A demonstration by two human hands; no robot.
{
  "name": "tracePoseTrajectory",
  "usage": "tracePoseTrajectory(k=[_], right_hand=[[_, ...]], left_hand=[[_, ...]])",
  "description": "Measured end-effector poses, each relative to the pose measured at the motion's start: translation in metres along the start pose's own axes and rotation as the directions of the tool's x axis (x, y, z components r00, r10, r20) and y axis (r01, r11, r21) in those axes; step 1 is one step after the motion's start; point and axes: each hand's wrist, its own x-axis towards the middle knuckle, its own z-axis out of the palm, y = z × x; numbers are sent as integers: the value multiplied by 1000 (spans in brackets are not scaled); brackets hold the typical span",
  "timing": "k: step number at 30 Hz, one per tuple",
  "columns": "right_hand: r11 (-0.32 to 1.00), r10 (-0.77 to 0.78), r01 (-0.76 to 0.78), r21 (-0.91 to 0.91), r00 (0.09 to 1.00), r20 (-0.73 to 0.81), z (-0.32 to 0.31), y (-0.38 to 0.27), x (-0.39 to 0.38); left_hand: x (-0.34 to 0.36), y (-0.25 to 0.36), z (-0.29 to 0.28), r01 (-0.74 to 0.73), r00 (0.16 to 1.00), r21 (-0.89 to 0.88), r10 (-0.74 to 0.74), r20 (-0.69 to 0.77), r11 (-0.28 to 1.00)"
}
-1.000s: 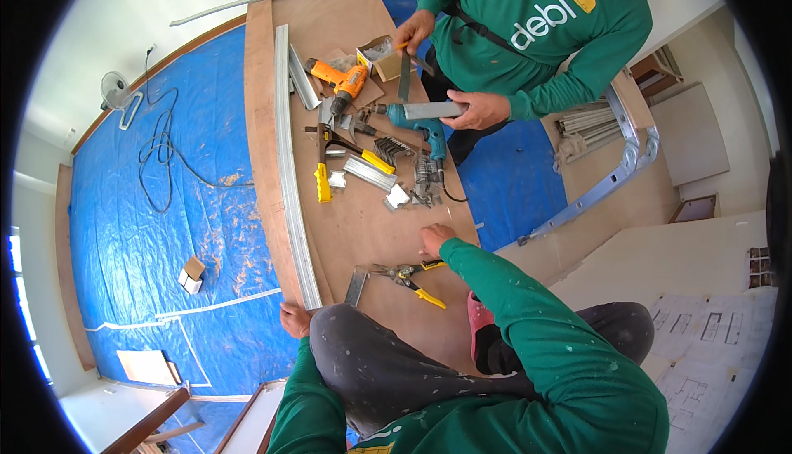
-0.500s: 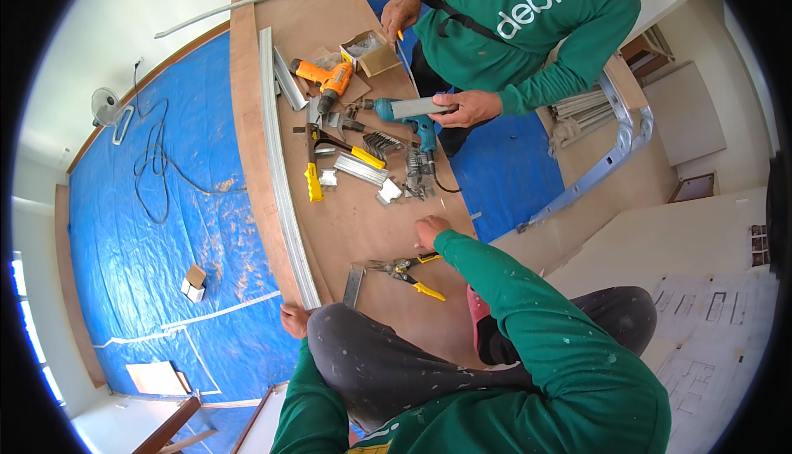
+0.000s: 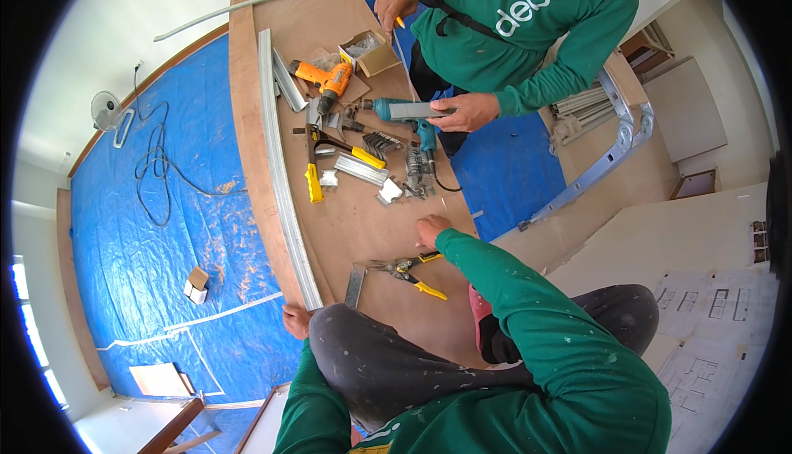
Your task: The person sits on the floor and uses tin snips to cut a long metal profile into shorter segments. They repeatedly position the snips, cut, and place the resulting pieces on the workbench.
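Observation:
My left hand (image 3: pixel 297 322) is at the board's left edge, beside the near end of the long metal channels (image 3: pixel 289 198). Its fingers look curled, and what they may hold is hidden by my knee and the edge. My right hand (image 3: pixel 432 230) rests on the brown board (image 3: pixel 379 231) with fingers folded in, nothing seen in them. Just below it lie yellow-and-black tin snips (image 3: pixel 404 269), one handle reaching under my wrist. A short grey metal piece (image 3: pixel 355 286) lies left of the snips.
Opposite, a co-worker's hand (image 3: pixel 466 112) holds a short metal channel (image 3: pixel 412 111); the other hand (image 3: pixel 396 4) has an orange pencil-like thing. Between us lie an orange drill (image 3: pixel 330 82), a teal corded drill (image 3: pixel 422 134), a yellow-handled hammer (image 3: pixel 313 161), drill bits and a carton (image 3: pixel 373 52).
The co-worker's hand with the orange pencil-like thing has shifted slightly left and up. The co-worker's metal channel has turned a little. My hands stay in place.

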Motion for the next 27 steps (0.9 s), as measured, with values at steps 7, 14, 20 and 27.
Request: tracePoseTrajectory(k=[7,14,20,27], right_hand=[[999,31,-32,-11,998,-58,4,0,-2],[970,23,-7,241,998,-65,9,21,-7],[655,274,-71,752,950,-150,6,21,-10],[392,341,60,918,917,-205,-27,-14,-24]], left_hand=[[-4,4,3,10,1000,-39,-11,-19,999],[-8,8,-4,-14,1000,-41,13,-19,999],[-5,6,-6,-13,1000,-29,13,4,999],[-6,-3,-14,4,1000,10,-4,17,1000]])
